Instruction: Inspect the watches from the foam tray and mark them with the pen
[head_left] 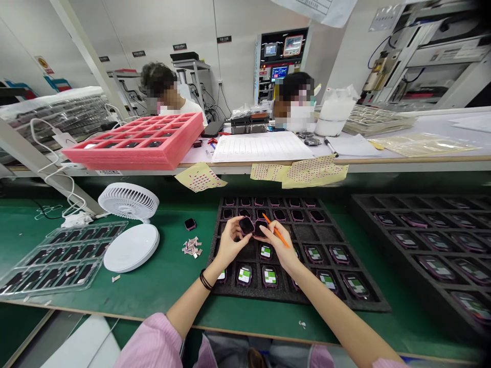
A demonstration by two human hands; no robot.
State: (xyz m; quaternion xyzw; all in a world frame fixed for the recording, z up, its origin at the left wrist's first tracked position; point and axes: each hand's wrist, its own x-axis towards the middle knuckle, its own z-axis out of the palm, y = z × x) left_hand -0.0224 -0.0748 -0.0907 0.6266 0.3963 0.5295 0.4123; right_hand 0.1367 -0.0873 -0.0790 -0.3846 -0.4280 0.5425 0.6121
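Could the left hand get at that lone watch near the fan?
Probably yes: nothing tall stands between the left hand and the lone watch, though that hand currently holds a dark-screened watch.

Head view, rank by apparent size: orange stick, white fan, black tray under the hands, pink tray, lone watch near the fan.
1. Black tray
2. Pink tray
3. White fan
4. Orange stick and lone watch: unranked; the stick is longer, the watch broader.

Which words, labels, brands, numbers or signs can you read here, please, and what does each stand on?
No text can be quoted reliably.
Dark wall signs: too small.
Shelf-edge label: too blurred.
Printed sheet: too small.
Hanging paper: too blurred.
Blue equipment screen: too blurred.
Green-and-white device faces: too small.
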